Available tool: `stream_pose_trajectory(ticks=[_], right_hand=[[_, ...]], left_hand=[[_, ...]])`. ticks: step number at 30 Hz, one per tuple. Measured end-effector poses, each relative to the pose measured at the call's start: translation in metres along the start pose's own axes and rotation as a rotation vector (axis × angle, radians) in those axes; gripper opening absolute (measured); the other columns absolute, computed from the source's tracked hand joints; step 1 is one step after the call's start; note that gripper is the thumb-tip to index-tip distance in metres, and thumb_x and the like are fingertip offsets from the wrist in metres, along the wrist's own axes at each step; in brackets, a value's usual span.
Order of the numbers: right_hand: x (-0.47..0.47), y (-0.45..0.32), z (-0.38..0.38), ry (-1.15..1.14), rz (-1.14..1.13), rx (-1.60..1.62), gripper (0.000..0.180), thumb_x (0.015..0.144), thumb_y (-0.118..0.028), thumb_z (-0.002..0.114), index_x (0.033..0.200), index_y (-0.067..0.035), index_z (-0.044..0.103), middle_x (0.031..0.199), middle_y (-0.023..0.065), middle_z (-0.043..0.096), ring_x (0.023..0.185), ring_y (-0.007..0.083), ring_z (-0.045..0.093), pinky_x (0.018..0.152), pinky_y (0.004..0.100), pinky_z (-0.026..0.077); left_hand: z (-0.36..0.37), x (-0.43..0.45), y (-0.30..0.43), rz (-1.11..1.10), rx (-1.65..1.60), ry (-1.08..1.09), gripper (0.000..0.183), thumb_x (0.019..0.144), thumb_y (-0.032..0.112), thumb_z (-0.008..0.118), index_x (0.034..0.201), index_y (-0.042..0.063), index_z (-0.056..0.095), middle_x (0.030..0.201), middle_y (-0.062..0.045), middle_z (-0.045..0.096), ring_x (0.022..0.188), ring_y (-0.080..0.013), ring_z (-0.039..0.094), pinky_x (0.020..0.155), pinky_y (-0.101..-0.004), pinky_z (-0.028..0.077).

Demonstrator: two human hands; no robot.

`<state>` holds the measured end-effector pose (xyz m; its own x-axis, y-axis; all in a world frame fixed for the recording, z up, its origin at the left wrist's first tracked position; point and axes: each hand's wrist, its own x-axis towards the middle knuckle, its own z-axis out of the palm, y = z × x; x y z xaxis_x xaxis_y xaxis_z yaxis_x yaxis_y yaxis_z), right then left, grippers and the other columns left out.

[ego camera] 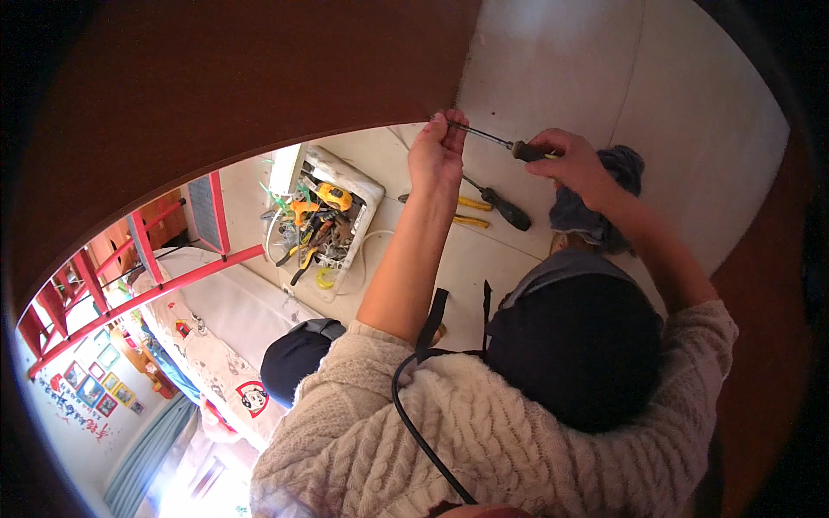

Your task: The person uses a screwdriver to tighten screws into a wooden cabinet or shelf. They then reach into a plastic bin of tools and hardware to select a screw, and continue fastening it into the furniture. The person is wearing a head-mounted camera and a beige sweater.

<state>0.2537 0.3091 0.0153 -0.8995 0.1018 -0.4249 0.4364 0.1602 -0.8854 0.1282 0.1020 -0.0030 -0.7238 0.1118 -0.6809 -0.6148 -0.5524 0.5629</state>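
My right hand (565,162) is closed around the dark handle of a long-shaft screwdriver (487,136), held roughly level. The shaft's far end reaches the fingers of my left hand (438,146), at the lower edge of a dark brown wooden panel (291,71). What the tip touches is hidden by those fingers. On the tiled floor below lie a second screwdriver (508,208) with a dark handle and pliers with yellow handles (473,212), partly behind my left forearm.
A worn white tool bin (372,188) full of pliers, a yellow tape measure (334,196) and loose parts stands left of my forearm. A red stepladder (175,281) and a bed (227,369) are farther left. A dark cloth (622,171) lies by my right arm.
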Motion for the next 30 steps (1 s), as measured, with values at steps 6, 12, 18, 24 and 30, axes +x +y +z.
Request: stream_pose_trajectory(ticks=[6, 12, 18, 24, 30], right_hand=[[-0.017, -0.015, 0.009, 0.305, -0.559, -0.861, 0.04, 0.088, -0.025, 0.073, 0.126, -0.012, 0.067, 0.088, 0.0073, 0.068, 0.082, 0.0226, 0.067, 0.063, 0.0337, 0.054], [-0.016, -0.013, 0.011, 0.229, -0.534, -0.926, 0.043, 0.089, -0.026, 0.072, 0.129, -0.013, 0.065, 0.087, 0.0092, 0.067, 0.079, 0.025, 0.068, 0.063, 0.0343, 0.054], [0.003, -0.045, -0.013, -0.084, 0.0, -0.403, 0.044, 0.088, -0.024, 0.075, 0.128, -0.007, 0.064, 0.093, 0.0068, 0.07, 0.072, 0.0161, 0.065, 0.057, 0.0302, 0.051], [0.016, -0.057, -0.029, -0.281, 0.433, 0.146, 0.044, 0.085, -0.02, 0.076, 0.125, -0.005, 0.064, 0.094, 0.0069, 0.068, 0.072, 0.011, 0.063, 0.056, 0.0272, 0.048], [0.003, -0.008, -0.009, 0.089, -0.462, -0.531, 0.047, 0.084, -0.015, 0.074, 0.128, -0.008, 0.062, 0.102, 0.0126, 0.067, 0.085, 0.019, 0.065, 0.066, 0.034, 0.054]], left_hand=[[0.004, -0.002, 0.002, 0.011, -0.017, 0.07, 0.01, 0.101, 0.009, 0.058, 0.103, -0.001, 0.059, 0.103, -0.013, 0.067, 0.098, -0.0269, 0.067, 0.096, -0.0413, 0.057], [0.005, -0.004, -0.001, 0.004, 0.03, 0.038, 0.01, 0.102, 0.008, 0.057, 0.103, -0.001, 0.059, 0.104, -0.013, 0.066, 0.098, -0.026, 0.066, 0.095, -0.0401, 0.056], [0.009, -0.012, -0.003, 0.023, -0.05, 0.031, 0.01, 0.102, 0.008, 0.056, 0.105, -0.001, 0.059, 0.102, -0.012, 0.065, 0.098, -0.026, 0.065, 0.096, -0.0401, 0.056], [0.016, -0.003, -0.001, -0.006, -0.066, 0.135, 0.011, 0.102, 0.009, 0.057, 0.105, -0.001, 0.059, 0.103, -0.012, 0.065, 0.098, -0.0261, 0.065, 0.097, -0.0416, 0.056], [0.014, -0.004, 0.0, 0.028, -0.021, 0.149, 0.011, 0.102, 0.008, 0.058, 0.106, -0.002, 0.059, 0.104, -0.012, 0.065, 0.097, -0.0265, 0.065, 0.096, -0.0407, 0.057]])
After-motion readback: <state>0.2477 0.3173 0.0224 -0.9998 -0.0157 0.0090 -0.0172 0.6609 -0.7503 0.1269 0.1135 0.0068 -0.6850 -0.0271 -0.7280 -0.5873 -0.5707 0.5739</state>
